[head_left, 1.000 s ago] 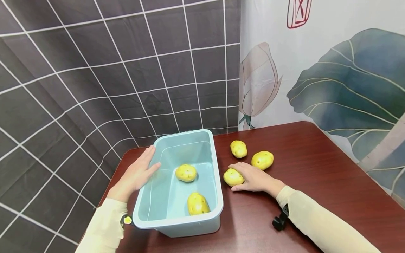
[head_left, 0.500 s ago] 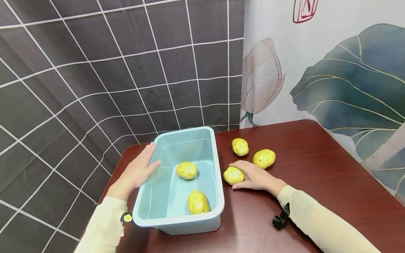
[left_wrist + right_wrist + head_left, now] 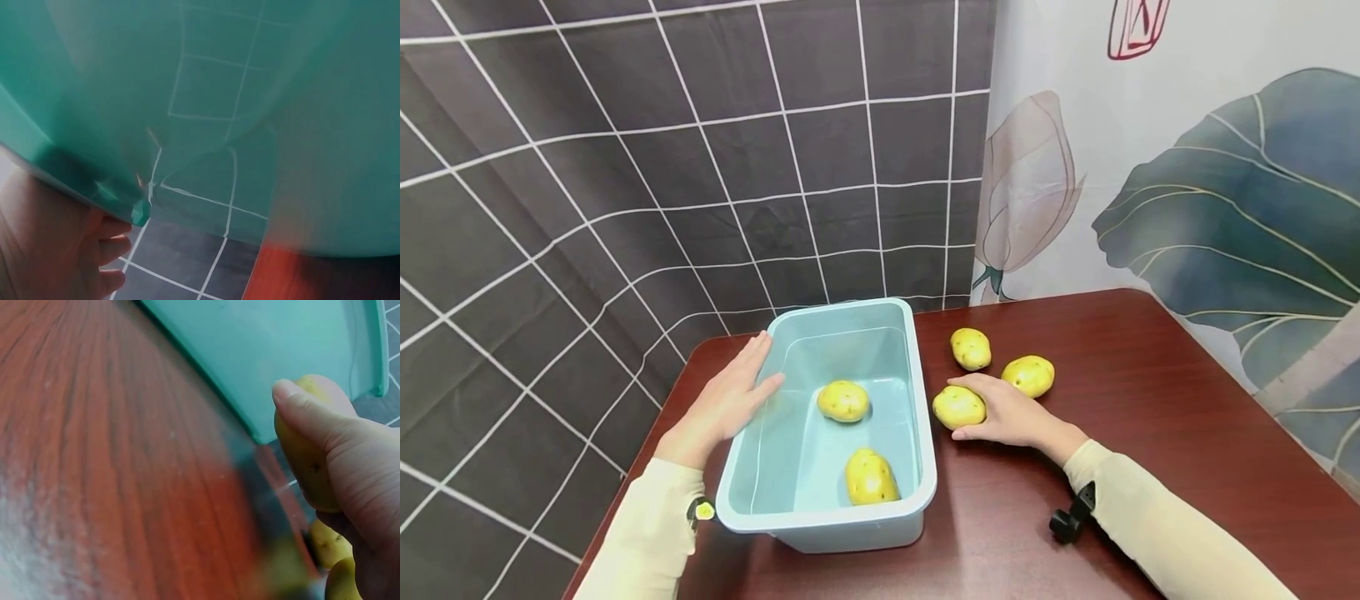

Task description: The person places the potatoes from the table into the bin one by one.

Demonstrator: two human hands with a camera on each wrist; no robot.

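Gripping one potato (image 3: pixel 958 407), right hand (image 3: pixel 1011 417) beside tub wall (image 3: pixel 919 400), two potatoes (image 3: pixel 843 402) inside beyond it, left hand (image 3: pixel 721 404) spread at opposite rim (image 3: pixel 730 471), another potato (image 3: pixel 1031 375) partly hidden, sleeves (image 3: pixel 1165 517) cropped.

Tub (image 3: pixel 827 522) on table (image 3: pixel 1120 375), toward its left side; cloth (image 3: pixel 700 158) hangs behind both. Inside tub I count two: back potato (image 3: pixel 843 402) near mid-floor, front potato (image 3: pixel 871 477) nearer the front right corner. Left hand (image 3: pixel 722 406) at left rim. Right hand (image 3: pixel 1009 415), right of tub, holds third potato (image 3: pixel 957 407) just outside right rim. On table behind that hand: fourth potato (image 3: pixel 971 349), then fifth potato (image 3: pixel 1028 376) to its right, slightly forward.
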